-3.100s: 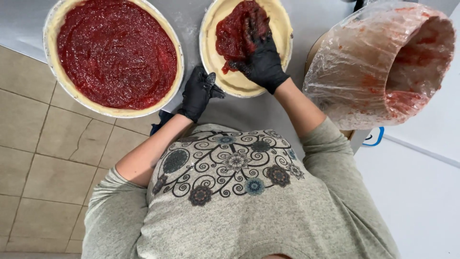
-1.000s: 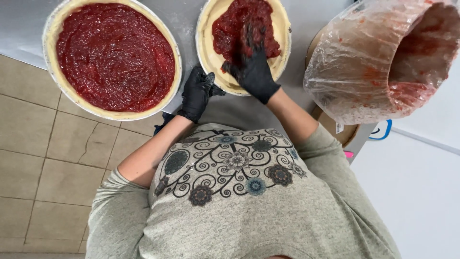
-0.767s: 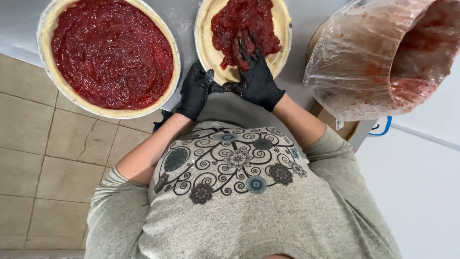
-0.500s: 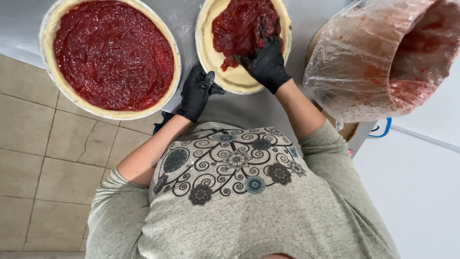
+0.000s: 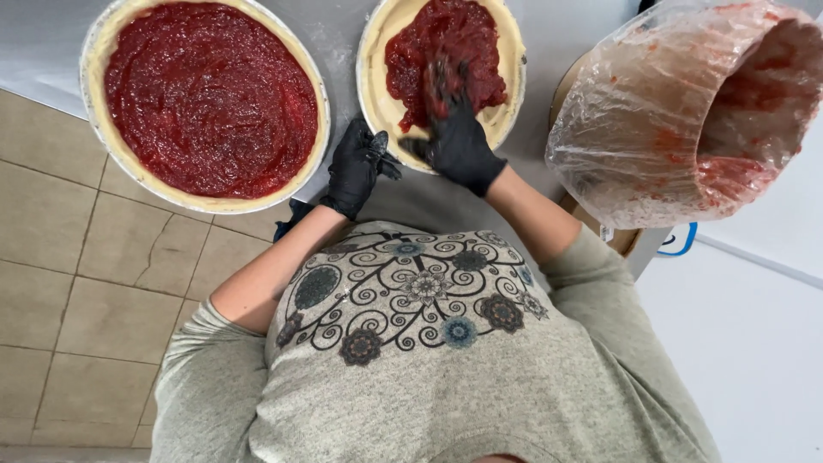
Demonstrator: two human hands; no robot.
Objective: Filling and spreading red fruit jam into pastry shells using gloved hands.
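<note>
Spreading step, by the look of it: right hand (image 5: 454, 141), black-gloved, pressed flat with fingers loosely apart into the red sauce (image 5: 454, 34) at the middle of the small pan (image 5: 377, 103), holding nothing. Left hand (image 5: 356, 167) curled at the small pan's near-left rim; cannot tell whether gripping or only resting. Sauce heaped centrally in the small pan, pale dough bare toward its near and right edges. Left of the small pan, large pan (image 5: 94, 51) already covered. Right of it, plastic-lined tub (image 5: 651, 129). Next calls for pushing sauce outward to the bare edge, evenly.
</note>
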